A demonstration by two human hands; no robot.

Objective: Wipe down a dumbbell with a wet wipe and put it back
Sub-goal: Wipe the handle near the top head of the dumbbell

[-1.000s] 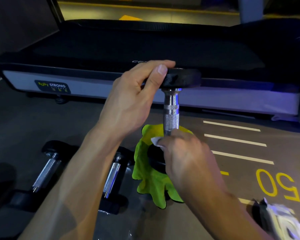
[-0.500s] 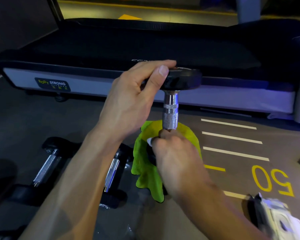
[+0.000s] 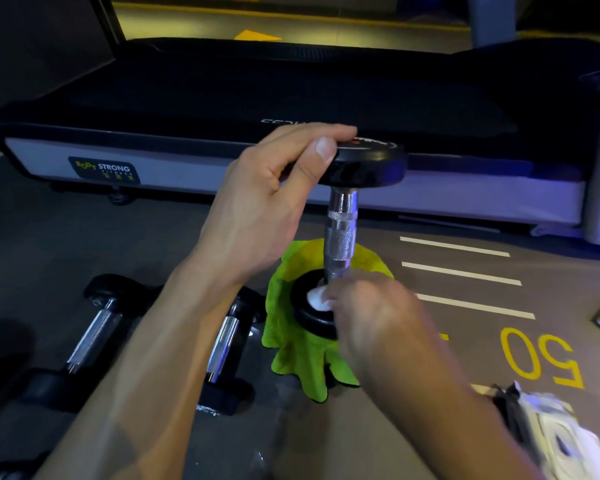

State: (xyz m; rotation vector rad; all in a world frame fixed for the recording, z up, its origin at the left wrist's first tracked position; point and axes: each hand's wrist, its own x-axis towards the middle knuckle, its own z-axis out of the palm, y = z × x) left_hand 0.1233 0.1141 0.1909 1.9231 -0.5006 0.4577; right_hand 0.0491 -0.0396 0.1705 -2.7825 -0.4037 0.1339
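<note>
A dumbbell [image 3: 341, 233] with black ends and a knurled chrome handle stands upright on a lime-green cloth [image 3: 300, 358] on the floor. My left hand [image 3: 267, 202] grips its upper black end from the left, thumb on the rim. My right hand [image 3: 371, 317] is low at the foot of the handle, slightly blurred. It pinches a white wet wipe [image 3: 318, 299] against the top face of the lower black end. The wrist hides the right side of that end.
Two more dumbbells [image 3: 94, 327] [image 3: 224, 344] lie on the floor to the left. A treadmill deck [image 3: 194, 157] runs across behind. A wet-wipe pack [image 3: 555, 434] lies at the bottom right. White lines and a yellow 50 [image 3: 541, 358] mark the floor.
My right hand has slid down the chrome handle with the wipe, from mid-shaft to the lower black end. The left hand has kept its hold on the top end.
</note>
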